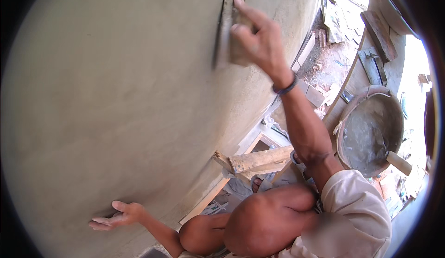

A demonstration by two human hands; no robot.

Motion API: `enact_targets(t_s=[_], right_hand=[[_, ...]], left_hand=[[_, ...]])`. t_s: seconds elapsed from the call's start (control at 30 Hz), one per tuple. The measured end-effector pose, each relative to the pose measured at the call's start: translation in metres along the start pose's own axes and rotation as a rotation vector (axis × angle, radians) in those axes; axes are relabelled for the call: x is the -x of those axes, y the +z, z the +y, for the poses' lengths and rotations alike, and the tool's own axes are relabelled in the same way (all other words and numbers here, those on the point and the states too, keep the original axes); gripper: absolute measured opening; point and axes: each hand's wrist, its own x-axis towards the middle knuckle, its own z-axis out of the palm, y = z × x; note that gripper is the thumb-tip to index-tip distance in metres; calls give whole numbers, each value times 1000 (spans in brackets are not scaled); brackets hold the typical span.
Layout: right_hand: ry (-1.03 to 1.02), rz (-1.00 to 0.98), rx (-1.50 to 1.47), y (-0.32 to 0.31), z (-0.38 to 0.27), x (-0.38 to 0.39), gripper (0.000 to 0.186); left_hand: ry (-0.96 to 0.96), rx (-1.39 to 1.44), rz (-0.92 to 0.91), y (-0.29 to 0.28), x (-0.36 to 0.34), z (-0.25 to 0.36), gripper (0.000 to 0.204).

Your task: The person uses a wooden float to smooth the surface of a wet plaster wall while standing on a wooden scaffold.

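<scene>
A grey plastered wall [120,96] fills the left and middle of the view. High on it, my right hand [262,42] grips a plastering trowel [225,31], its long blade lying along the wall. One finger stretches out onto the blade near its top end; the handle is mostly hidden by my fingers. A dark band circles my right wrist. Low at the left, my left hand [118,215] is held beside the wall with its fingers spread and nothing in it. I cannot tell whether it touches the plaster.
On a plank at the right stands a round basin [345,133] of wet grey mortar with a wooden-handled tool [398,163] in it. Beyond lie another trowel [371,67] and a wooden float [379,35]. Wooden boards [264,158] are below my right arm, and rubble [329,61] covers the ground.
</scene>
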Motion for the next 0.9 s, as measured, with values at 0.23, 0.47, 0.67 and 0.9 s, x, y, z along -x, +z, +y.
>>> enact_targets(t_s=[0.23, 0.47, 0.67, 0.9], right_hand=[[91, -374, 15, 20, -4, 149, 56], [-161, 56, 68, -1, 7, 16, 53], [-150, -118, 13, 61, 11, 145, 61], [-449, -67, 134, 59, -7, 87, 58]], left_hand=[[80, -63, 13, 10, 8, -3, 66], [79, -14, 49, 15, 12, -8, 64], [77, -8, 69, 13, 7, -1, 61], [81, -19, 49, 11, 16, -10, 61]])
